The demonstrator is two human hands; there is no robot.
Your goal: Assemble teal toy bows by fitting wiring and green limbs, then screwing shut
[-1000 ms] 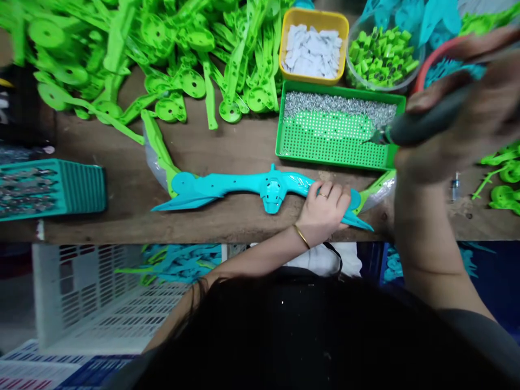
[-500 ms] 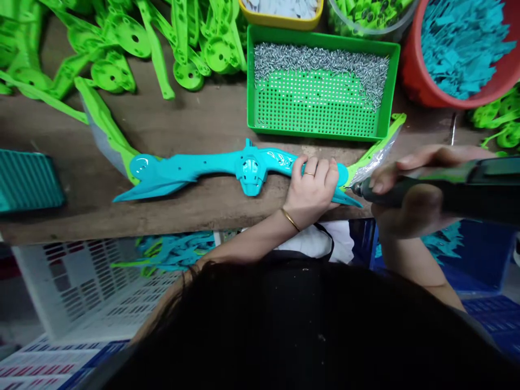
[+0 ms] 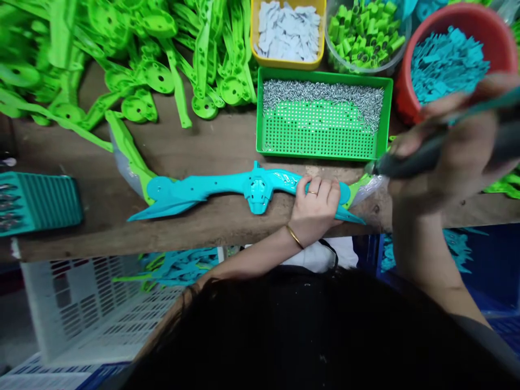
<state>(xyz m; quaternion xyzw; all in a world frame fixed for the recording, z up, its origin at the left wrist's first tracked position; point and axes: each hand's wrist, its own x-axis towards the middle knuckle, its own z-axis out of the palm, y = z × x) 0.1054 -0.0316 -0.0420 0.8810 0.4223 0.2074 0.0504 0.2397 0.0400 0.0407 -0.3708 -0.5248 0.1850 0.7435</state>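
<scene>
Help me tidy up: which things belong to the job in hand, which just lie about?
Apparently in use:
long turquoise plastic bow-shaped piece, held
dark elongated tool, held
probably shallow green perforated plastic tray of silvery metal pieces

Apparently idle:
rectangular yellow plastic tub
round red plastic bucket
ridged turquoise plastic basket
heaped lime-green plastic parts

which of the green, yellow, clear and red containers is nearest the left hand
The green rectangular perforated plastic tray, just beyond the left hand; the yellow rectangular tub, clear round bowl and red round bucket stand farther off.
</scene>
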